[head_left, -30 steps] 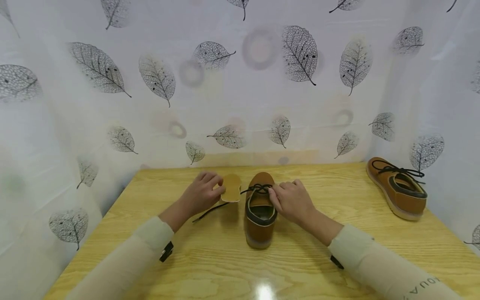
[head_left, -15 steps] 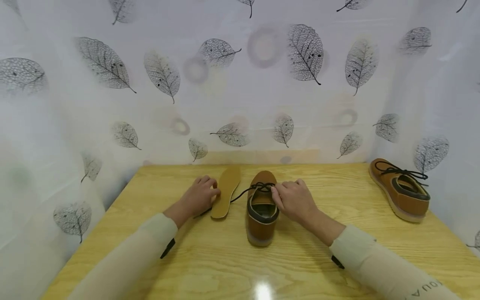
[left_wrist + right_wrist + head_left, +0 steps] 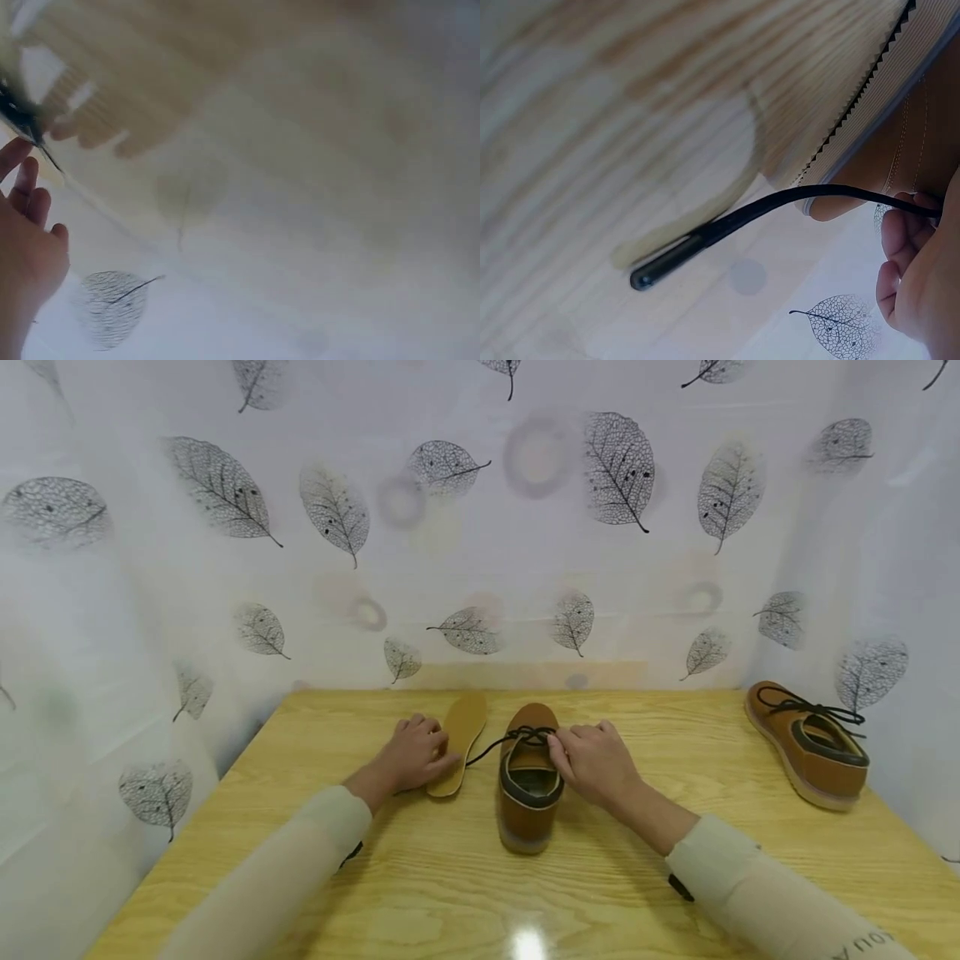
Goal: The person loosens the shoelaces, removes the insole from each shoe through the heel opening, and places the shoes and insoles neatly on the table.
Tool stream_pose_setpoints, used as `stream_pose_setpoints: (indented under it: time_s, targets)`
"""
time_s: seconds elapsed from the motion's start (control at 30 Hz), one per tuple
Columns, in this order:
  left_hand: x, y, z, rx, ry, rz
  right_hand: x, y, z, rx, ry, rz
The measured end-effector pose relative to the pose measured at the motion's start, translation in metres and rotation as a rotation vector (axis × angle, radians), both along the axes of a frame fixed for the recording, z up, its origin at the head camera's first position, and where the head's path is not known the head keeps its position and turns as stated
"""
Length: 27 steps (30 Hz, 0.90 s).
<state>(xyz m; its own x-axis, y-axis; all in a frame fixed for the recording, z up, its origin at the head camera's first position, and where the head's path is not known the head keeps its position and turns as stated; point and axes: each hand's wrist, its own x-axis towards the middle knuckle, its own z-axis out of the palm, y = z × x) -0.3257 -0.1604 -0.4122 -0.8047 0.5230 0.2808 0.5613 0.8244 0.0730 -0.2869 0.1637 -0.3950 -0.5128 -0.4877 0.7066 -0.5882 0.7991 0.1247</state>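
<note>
A brown shoe (image 3: 525,822) with a dark collar stands mid-table, its heel toward me and a bow in its black laces. My right hand (image 3: 600,764) pinches the black shoelace (image 3: 802,193) at the shoe's right side; in the right wrist view its loose end hangs beyond the fingers. Left of the shoe a tan insole (image 3: 467,720) lies on the table. My left hand (image 3: 414,753) is at its left edge, thumb over it and fingers loosely bent, gripping nothing that I can see. The left wrist view shows that hand's loose fingers (image 3: 37,204) beside a dark, unclear shape.
Another brown shoe (image 3: 817,752) with tied black laces stands at the table's right rear. The wooden table (image 3: 450,893) ends at a pale leaf-patterned curtain (image 3: 480,552) behind and at both sides. A black lace (image 3: 491,749) reaches from the middle shoe to the insole.
The insole, earlier tilted up in my left fingers, came down flat on the table, and my left hand has loosened from it. My right hand stays at the lace.
</note>
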Motion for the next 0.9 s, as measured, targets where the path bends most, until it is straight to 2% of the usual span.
stream_pose_setpoints:
  time_s: [0.1, 0.27, 0.37, 0.5, 0.63, 0.9]
  targets:
    - [-0.001, 0.004, 0.001, 0.013, -0.061, 0.043, 0.0, -0.001, -0.001, 0.0, 0.003, 0.008]
    - [-0.004, 0.012, 0.004, 0.027, -0.131, 0.176, 0.0, -0.004, -0.003, 0.01, 0.007, 0.023]
    - [-0.007, 0.015, 0.005, -0.017, -0.15, 0.257, 0.001, -0.005, -0.003, 0.01, 0.011, 0.028]
    - [-0.013, 0.022, 0.005, -0.092, -0.137, 0.332, 0.001, -0.004, 0.0, 0.008, 0.022, 0.032]
    - [-0.016, 0.032, 0.004, -0.144, -0.107, 0.352, 0.0, -0.001, 0.001, 0.005, 0.019, 0.026]
    - [-0.009, 0.049, -0.002, -0.212, -0.014, 0.259, -0.001, 0.001, 0.0, -0.017, 0.001, 0.031]
